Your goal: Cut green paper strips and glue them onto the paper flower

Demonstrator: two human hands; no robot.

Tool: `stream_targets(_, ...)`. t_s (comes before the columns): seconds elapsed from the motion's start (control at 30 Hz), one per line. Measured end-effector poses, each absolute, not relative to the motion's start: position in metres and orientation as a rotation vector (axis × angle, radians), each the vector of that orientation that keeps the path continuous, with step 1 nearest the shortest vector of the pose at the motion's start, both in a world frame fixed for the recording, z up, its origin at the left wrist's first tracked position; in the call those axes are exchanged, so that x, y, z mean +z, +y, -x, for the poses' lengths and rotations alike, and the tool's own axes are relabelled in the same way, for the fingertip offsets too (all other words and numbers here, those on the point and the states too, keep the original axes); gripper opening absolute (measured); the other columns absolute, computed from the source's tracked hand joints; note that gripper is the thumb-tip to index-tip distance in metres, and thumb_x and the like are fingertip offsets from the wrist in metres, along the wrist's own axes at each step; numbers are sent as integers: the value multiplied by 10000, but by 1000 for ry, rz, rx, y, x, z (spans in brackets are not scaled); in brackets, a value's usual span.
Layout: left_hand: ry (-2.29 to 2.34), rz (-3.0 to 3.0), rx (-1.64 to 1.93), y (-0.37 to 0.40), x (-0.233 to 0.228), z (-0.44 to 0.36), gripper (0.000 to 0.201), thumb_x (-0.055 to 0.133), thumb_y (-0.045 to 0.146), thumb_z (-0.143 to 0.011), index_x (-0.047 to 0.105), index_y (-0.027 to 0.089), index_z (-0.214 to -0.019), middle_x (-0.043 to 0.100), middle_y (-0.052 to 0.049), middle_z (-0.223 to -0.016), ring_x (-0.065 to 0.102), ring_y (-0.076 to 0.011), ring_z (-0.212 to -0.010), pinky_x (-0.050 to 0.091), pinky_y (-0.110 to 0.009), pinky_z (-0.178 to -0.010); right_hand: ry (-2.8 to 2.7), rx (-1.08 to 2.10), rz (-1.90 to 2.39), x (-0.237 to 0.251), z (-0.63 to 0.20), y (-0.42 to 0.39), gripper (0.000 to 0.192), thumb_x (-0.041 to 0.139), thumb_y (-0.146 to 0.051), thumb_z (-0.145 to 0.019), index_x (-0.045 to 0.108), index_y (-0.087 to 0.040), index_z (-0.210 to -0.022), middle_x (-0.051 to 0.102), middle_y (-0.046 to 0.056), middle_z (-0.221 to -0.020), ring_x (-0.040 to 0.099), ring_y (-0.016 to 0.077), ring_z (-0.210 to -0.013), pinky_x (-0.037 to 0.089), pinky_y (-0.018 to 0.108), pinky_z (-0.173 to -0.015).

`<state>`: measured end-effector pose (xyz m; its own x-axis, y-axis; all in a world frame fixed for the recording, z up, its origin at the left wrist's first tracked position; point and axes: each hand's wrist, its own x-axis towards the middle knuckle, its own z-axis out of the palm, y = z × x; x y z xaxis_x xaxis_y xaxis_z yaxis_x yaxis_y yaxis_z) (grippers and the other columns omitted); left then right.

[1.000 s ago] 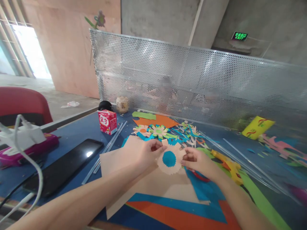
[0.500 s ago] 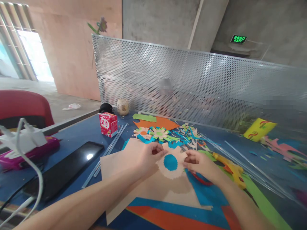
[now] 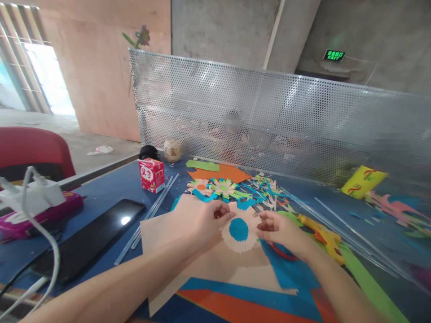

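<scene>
Between my two hands is a cream paper flower cutout [image 3: 251, 241] with a jagged edge and a blue serrated paper disc [image 3: 239, 229] at its centre. My left hand [image 3: 213, 222] is closed, thumb and fingers pinching the cutout's left edge. On its right edge, the fingers of my right hand [image 3: 278, 228] are closed in a pinch as well. The cutout is held over sheets of cream paper [image 3: 175, 264], with blue paper [image 3: 292, 269] partly under them. Scissors with a red handle [image 3: 284, 253] lie partly hidden beneath my right hand.
Finished paper flowers [image 3: 224, 187] and paper scraps [image 3: 269, 188] lie beyond my hands. A yellow glue gun [image 3: 325, 237] and clear glue sticks [image 3: 350, 242] are at right. At left are a phone [image 3: 101, 233] and a red box [image 3: 151, 176]. A perforated metal screen [image 3: 202, 98] stands behind.
The paper flower has turned and tilted slightly between my fingers, its upper edge looking different. Both hands stay almost in the same place. The things on the table have not moved.
</scene>
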<state>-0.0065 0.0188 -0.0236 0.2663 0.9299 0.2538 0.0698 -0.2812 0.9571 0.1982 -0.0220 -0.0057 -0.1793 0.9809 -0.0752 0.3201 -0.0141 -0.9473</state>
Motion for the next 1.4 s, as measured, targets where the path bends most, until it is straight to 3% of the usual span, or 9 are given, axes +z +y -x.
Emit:
stream_targets(0.13, 952, -1615, 1142, 19, -24, 7, 253, 599, 376, -683, 487, 160, -615, 460, 30, -570, 406, -97, -535, 305, -225, -519, -1591, 1200, 1384, -4, -199, -21, 435, 746, -363, -609, 531, -176, -938, 572, -14, -672, 540, 132, -612, 382, 226, -507)
stream_targets(0.3, 962, -1649, 1127, 18, -23, 8, 267, 587, 391, -698, 489, 160, -608, 466, 27, -572, 405, -99, -541, 302, -225, -518, -1600, 1176, 1380, -5, -203, -19, 441, 681, -502, -671, 545, -164, -918, 516, -46, -567, 391, 64, -409, 321, 220, -440)
stream_targets(0.37, 966, -1667, 1112, 17, -22, 7, 264, 594, 381, -693, 479, 162, -599, 439, 37, -551, 385, -93, -525, 296, -221, -506, -1604, 1183, 1375, -6, -205, -19, 445, 687, -501, -668, 542, -170, -927, 553, -16, -650, 445, 80, -458, 353, 221, -451)
stream_targets(0.47, 971, -1701, 1052, 13, -18, 7, 277, 619, 355, -673, 460, 163, -553, 396, 54, -498, 337, -80, -487, 263, -212, -475, -1618, 1168, 1357, -7, -209, -19, 424, 724, -451, -642, 554, -186, -926, 590, 38, -832, 570, 155, -702, 458, 257, -589)
stream_targets(0.6, 956, -1731, 952, 9, -12, 10, 288, 624, 348, -684, 459, 159, -542, 401, 55, -491, 319, -73, -481, 242, -206, -460, -1610, 1116, 1343, -3, -218, -18, 402, 749, -410, -623, 583, -188, -915, 584, 64, -950, 584, 204, -854, 480, 326, -755)
stream_targets(0.87, 714, -1788, 593, -2, -14, 11, 222, 667, 348, -651, 563, 154, -622, 496, 34, -542, 408, -72, -484, 306, -193, -450, -1467, 989, 1347, -5, -234, -9, 414, 777, -414, -578, 600, -169, -862, 609, 44, -791, 588, 190, -768, 485, 292, -687)
stream_targets(1.23, 986, -1973, 646, 2, -7, 13, 257, 581, 400, -723, 567, 158, -637, 494, 30, -554, 404, -88, -514, 291, -205, -470, -1425, 1158, 1366, -2, -222, -11, 459, 813, -419, -504, 575, -151, -791, 660, 48, -759, 623, 169, -707, 512, 280, -662)
stream_targets(1.4, 1071, -2137, 657, -2, 0, 18, 272, 514, 408, -776, 597, 169, -674, 549, 13, -617, 456, -105, -578, 314, -209, -527, -1466, 1206, 1386, 0, -218, -13, 451, 785, -456, -543, 583, -149, -804, 646, 34, -684, 601, 151, -639, 485, 246, -552)
